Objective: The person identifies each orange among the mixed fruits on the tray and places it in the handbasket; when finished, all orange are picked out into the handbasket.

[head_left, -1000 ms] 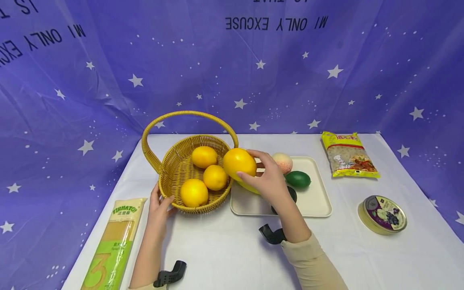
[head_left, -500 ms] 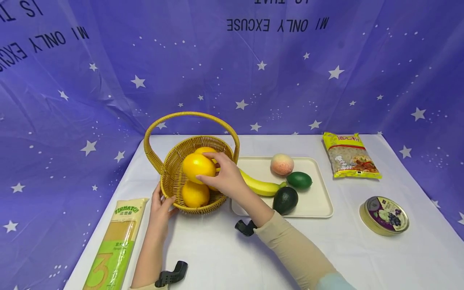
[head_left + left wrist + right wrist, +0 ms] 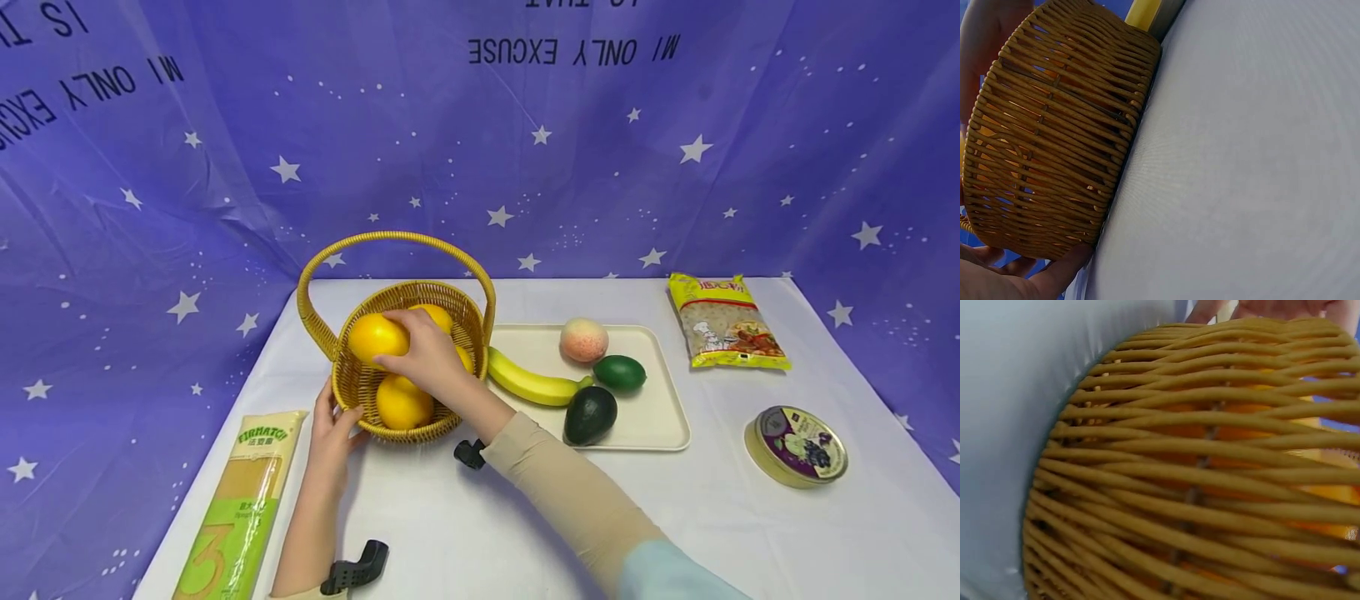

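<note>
My right hand [image 3: 429, 354] grips a large oval yellow fruit [image 3: 375, 339] over the left part of a wicker basket [image 3: 336, 387], its thumb and fingers on the fruit's right side. Below and behind that hand are a round orange-yellow fruit [image 3: 405, 402], a lemon-like one [image 3: 435, 317] at the back and another [image 3: 466, 360], partly covered. My left hand [image 3: 327, 433] holds the basket's lower left side. In the left wrist view its thumb [image 3: 1066, 265] presses the weave [image 3: 1054, 137] close to the tabletop. Wicker fills most of the right wrist view.
Right of the basket, a cream tray [image 3: 652, 417] bears a banana [image 3: 532, 383], a peach [image 3: 584, 340], a green fruit [image 3: 620, 373] and an avocado [image 3: 590, 415]. A spaghetti pack [image 3: 240, 508] lies left; a yellow bag [image 3: 727, 321] and a round tin [image 3: 797, 447] are far right.
My right hand has carried the oval yellow fruit leftward from above the tray's edge to over the basket's left part, lowering it lately. The left hand stays at the basket.
</note>
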`<action>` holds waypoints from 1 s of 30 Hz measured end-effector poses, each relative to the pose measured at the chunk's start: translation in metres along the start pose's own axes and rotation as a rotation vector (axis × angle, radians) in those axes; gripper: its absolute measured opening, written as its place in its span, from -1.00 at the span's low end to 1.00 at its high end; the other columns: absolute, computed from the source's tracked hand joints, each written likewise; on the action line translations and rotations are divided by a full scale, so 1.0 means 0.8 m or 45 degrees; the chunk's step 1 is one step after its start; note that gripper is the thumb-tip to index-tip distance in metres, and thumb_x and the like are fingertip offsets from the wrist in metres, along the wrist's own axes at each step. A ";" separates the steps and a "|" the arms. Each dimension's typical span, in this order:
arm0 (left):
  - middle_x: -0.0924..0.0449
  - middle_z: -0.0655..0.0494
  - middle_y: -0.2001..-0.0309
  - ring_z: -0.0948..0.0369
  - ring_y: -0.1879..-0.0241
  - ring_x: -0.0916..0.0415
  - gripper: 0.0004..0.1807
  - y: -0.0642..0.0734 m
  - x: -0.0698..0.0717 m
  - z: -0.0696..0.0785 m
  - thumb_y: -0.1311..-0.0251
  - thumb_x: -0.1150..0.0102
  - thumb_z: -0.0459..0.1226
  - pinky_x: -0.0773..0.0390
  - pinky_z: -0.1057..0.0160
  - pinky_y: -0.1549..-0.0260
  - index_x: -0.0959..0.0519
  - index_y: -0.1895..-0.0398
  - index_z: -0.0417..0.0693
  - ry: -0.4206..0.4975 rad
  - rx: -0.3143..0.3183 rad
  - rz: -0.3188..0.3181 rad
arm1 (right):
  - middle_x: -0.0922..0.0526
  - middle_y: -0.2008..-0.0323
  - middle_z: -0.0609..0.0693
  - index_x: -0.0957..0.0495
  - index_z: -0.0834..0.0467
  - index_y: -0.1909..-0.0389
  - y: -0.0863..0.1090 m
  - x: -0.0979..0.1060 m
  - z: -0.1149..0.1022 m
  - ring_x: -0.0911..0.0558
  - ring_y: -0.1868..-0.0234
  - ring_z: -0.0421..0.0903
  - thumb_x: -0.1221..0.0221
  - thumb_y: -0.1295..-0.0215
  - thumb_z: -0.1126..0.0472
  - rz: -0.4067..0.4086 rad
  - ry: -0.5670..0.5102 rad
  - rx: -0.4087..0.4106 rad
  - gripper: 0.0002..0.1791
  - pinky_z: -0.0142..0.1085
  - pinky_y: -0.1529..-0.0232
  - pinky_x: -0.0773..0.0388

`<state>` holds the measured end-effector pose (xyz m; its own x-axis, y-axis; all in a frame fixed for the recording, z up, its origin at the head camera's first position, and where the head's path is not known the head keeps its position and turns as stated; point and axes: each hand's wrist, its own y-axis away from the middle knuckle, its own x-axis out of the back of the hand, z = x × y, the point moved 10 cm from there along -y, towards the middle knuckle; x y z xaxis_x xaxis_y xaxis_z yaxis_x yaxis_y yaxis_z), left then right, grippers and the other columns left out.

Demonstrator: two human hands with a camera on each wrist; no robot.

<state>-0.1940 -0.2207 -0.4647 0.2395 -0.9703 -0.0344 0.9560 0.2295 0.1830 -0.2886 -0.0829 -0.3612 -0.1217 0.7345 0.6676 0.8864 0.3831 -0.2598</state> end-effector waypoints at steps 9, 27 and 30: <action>0.15 0.08 -0.50 0.01 -0.31 -0.15 -0.24 0.002 0.001 0.001 -0.42 0.18 -0.34 -0.42 0.20 0.04 0.23 -0.56 0.23 -0.017 -0.018 0.001 | -0.48 -0.15 -0.01 -0.42 -0.01 -0.28 -0.003 -0.015 0.013 -0.50 -0.10 -0.04 -0.38 -0.10 -0.07 -0.039 0.168 -0.027 -0.29 -0.17 -0.07 -0.46; 0.20 0.08 -0.52 0.02 -0.35 -0.10 -0.23 0.001 -0.001 0.001 -0.41 0.18 -0.35 -0.34 0.02 -0.09 0.23 -0.56 0.22 -0.019 -0.013 -0.002 | -0.37 -0.31 -0.01 -0.35 -0.08 -0.35 0.006 -0.017 0.010 -0.43 -0.22 0.05 -0.29 -0.21 -0.06 -0.139 0.359 0.063 -0.32 -0.09 -0.16 -0.41; 0.19 0.08 -0.52 0.02 -0.35 -0.10 -0.23 0.001 0.000 0.002 -0.40 0.18 -0.35 -0.36 0.06 -0.07 0.22 -0.56 0.22 -0.027 -0.015 0.007 | -0.29 -0.37 0.04 -0.25 -0.10 -0.42 0.012 -0.006 0.012 -0.37 -0.27 0.11 -0.25 -0.23 -0.12 -0.124 0.327 0.059 -0.25 -0.02 -0.20 -0.36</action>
<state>-0.1938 -0.2210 -0.4631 0.2409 -0.9705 -0.0126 0.9567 0.2353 0.1715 -0.2838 -0.0773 -0.3732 -0.0829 0.5292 0.8444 0.8540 0.4745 -0.2136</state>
